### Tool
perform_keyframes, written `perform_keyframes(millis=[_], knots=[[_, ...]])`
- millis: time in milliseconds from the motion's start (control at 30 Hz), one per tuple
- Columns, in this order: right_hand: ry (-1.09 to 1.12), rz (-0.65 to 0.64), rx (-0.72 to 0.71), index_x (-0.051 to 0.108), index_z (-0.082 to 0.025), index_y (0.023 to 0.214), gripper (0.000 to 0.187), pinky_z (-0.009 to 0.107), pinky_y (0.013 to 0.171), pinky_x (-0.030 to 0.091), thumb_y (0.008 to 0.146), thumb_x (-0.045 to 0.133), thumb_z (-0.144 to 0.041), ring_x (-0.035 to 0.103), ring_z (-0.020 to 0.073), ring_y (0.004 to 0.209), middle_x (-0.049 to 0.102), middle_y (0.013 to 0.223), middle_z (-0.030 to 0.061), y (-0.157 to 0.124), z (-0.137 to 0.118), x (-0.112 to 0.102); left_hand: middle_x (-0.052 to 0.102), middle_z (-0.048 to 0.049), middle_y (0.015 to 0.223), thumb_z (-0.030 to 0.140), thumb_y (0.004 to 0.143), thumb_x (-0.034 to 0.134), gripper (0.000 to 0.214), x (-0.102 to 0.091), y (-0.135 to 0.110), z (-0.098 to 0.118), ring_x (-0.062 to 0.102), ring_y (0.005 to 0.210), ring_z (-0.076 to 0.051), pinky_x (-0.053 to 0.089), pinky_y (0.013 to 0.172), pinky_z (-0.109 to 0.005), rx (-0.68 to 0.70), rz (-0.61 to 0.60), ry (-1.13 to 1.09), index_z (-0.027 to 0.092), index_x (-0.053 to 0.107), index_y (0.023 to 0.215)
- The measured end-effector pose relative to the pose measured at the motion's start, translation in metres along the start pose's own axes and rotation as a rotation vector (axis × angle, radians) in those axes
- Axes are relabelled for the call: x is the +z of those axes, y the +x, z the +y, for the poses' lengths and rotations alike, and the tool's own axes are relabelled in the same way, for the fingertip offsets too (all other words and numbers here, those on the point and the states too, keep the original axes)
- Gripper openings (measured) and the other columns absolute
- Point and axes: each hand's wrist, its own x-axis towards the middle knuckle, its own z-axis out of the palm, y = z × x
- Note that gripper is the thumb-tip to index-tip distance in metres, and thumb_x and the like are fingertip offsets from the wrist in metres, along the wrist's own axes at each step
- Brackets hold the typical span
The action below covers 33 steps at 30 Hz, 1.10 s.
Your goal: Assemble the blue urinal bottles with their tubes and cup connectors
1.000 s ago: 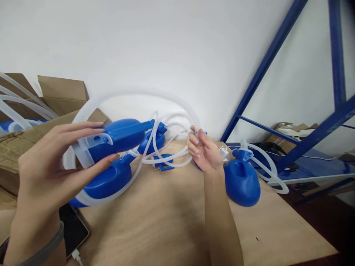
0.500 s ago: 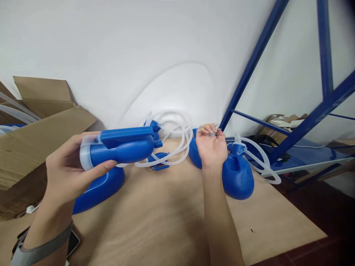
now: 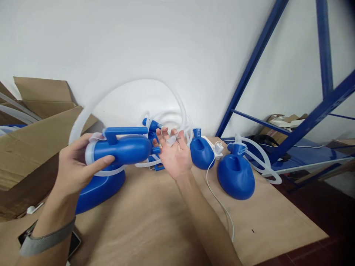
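My left hand (image 3: 73, 162) is wrapped round a blue plastic urinal head (image 3: 126, 149), gripping its clear collar with the handle on top. The head lies sideways, its narrow spout pointing right. Palm up, my right hand (image 3: 176, 159) has its fingers curled about the end of a translucent hose (image 3: 181, 111); thin metal wire, like a spring clip, shows by the fingers. The spout is right beside this hand; I cannot tell whether they touch. The hose arcs up and over to behind my left hand. Below the left hand lies a blue bottle (image 3: 104, 192).
Two blue bottles (image 3: 235, 179) (image 3: 202, 151) stand on the right of the table (image 3: 155, 221). Coiled hoses and more blue heads lie against the wall. A white charger (image 3: 218, 147) trails its cable. A cardboard box (image 3: 41, 136) is left, a phone (image 3: 74, 244) lower left, a blue shelf frame (image 3: 255, 62) right.
My right hand has moved left with the hose end, up to the spout. The hose now arcs higher in front of me. My left hand has shifted slightly right with the urinal head.
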Motion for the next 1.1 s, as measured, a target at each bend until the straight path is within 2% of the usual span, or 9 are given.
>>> perform_keyframes(millis=[133,333,433,533,633,767,833,967,1100], knots=[[-0.007,0.017,-0.012,0.055,-0.028,0.090,0.027,0.041,0.094,0.060,0.109,0.046,-0.044,0.069,0.0189,0.117,0.074,0.119,-0.0019,0.002,0.012,-0.004,0.067,0.0037,0.079,0.039,0.067,0.090,0.036,0.018,-0.008,0.023,0.058,0.066,-0.012,0.049,0.057,-0.021,0.079,0.006,0.006,0.020,0.074,0.094],[-0.198,-0.051,-0.138,0.064,-0.029,0.095,0.027,0.040,0.103,0.056,0.106,0.047,-0.046,0.062,0.0199,0.132,0.074,0.127,0.0005,0.000,0.012,0.001,0.068,0.0035,0.087,0.041,0.077,0.087,0.036,0.029,-0.012,0.023,0.060,0.069,-0.011,0.050,0.059,-0.020,0.223,0.029,0.070,0.021,0.068,0.101],[-0.272,-0.016,-0.193,0.069,-0.026,0.100,0.033,0.040,0.110,0.052,0.106,0.042,-0.045,0.060,0.0209,0.136,0.076,0.124,0.0025,-0.001,0.010,0.004,0.072,-0.0014,0.106,0.037,0.081,0.087,0.043,0.033,-0.016,0.021,0.071,0.091,-0.018,0.060,0.076,-0.031,0.397,-0.042,0.036,0.025,0.063,0.114],[-0.320,0.007,-0.238,0.071,-0.024,0.102,0.036,0.041,0.113,0.048,0.105,0.044,-0.046,0.058,0.0223,0.139,0.076,0.127,0.0045,-0.002,0.007,0.007,0.070,-0.0067,0.124,0.032,0.081,0.089,0.052,0.038,-0.021,0.020,0.071,0.112,-0.026,0.061,0.095,-0.046,0.495,-0.118,0.054,0.030,0.059,0.123],[-0.351,0.025,-0.296,0.072,-0.024,0.099,0.034,0.042,0.113,0.048,0.103,0.048,-0.047,0.061,0.0240,0.138,0.077,0.127,0.0052,-0.003,0.006,0.009,0.068,-0.0065,0.126,0.031,0.078,0.091,0.052,0.044,-0.027,0.016,0.072,0.113,-0.028,0.062,0.096,-0.049,0.580,-0.115,0.097,0.031,0.062,0.120],[-0.347,0.037,-0.315,0.070,-0.023,0.089,0.032,0.040,0.111,0.050,0.098,0.056,-0.050,0.069,0.0250,0.127,0.080,0.116,0.0064,-0.003,0.008,0.011,0.069,-0.0035,0.121,0.027,0.077,0.091,0.040,0.056,-0.035,0.009,0.073,0.109,-0.027,0.064,0.090,-0.047,0.725,-0.041,0.049,0.031,0.066,0.108],[-0.321,0.003,-0.345,0.069,-0.024,0.085,0.031,0.040,0.111,0.051,0.097,0.057,-0.050,0.072,0.0251,0.121,0.082,0.104,0.0055,-0.004,0.010,0.014,0.069,-0.0029,0.118,0.028,0.076,0.091,0.036,0.063,-0.041,0.008,0.073,0.106,-0.028,0.064,0.086,-0.048,0.718,0.026,-0.004,0.031,0.066,0.103],[-0.314,-0.050,-0.377,0.065,-0.026,0.082,0.026,0.042,0.111,0.052,0.096,0.060,-0.047,0.075,0.0254,0.116,0.081,0.090,0.0015,-0.013,0.011,0.023,0.064,-0.0025,0.114,0.032,0.074,0.091,0.043,0.073,-0.051,0.014,0.073,0.101,-0.028,0.063,0.085,-0.048,0.587,0.108,-0.055,0.032,0.062,0.104],[-0.373,-0.038,-0.328,0.070,-0.024,0.088,0.035,0.042,0.113,0.050,0.098,0.056,-0.054,0.070,0.0264,0.123,0.081,0.098,0.0048,-0.014,0.008,0.023,0.063,-0.0036,0.114,0.042,0.082,0.085,0.045,0.075,-0.053,0.025,0.069,0.106,-0.027,0.058,0.093,-0.048,0.261,0.093,-0.024,0.030,0.050,0.109]])
